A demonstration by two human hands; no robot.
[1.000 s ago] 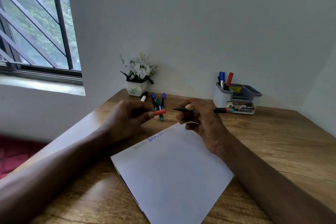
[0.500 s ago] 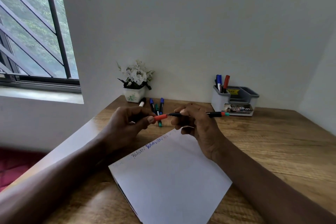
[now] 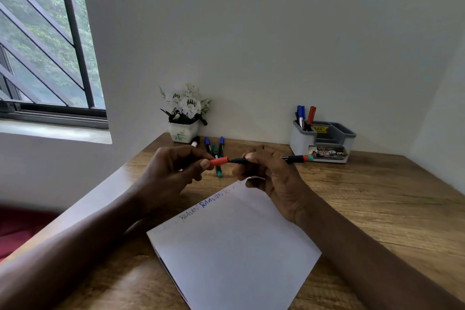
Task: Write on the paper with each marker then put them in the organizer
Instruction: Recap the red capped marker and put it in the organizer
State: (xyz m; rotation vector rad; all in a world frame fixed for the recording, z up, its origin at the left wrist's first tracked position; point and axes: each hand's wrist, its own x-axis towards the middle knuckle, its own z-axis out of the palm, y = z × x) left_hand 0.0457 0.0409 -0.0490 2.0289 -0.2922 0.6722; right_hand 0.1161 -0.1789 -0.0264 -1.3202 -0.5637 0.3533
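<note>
My right hand (image 3: pixel 268 173) grips a black marker (image 3: pixel 294 159) with an orange and teal end, held level above the paper's far corner. My left hand (image 3: pixel 173 173) pinches the marker's orange cap (image 3: pixel 219 161), which touches the marker's tip. The white paper (image 3: pixel 234 246) lies on the wooden desk (image 3: pixel 377 204) with handwriting along its upper left edge. Several markers (image 3: pixel 214 150) lie behind my hands near the wall. The grey organizer (image 3: pixel 323 139) at the back right holds a blue marker (image 3: pixel 300 114) and a red marker (image 3: pixel 311 114) upright.
A small white pot of white flowers (image 3: pixel 185 113) stands against the wall at the desk's back left. A barred window (image 3: pixel 45 40) is on the left. The desk's left edge (image 3: pixel 100 196) runs diagonally under my left forearm.
The orange cap in my left hand and the marker tip in my right hand have come together; a second ago they were clearly apart. Both hands shifted slightly closer.
</note>
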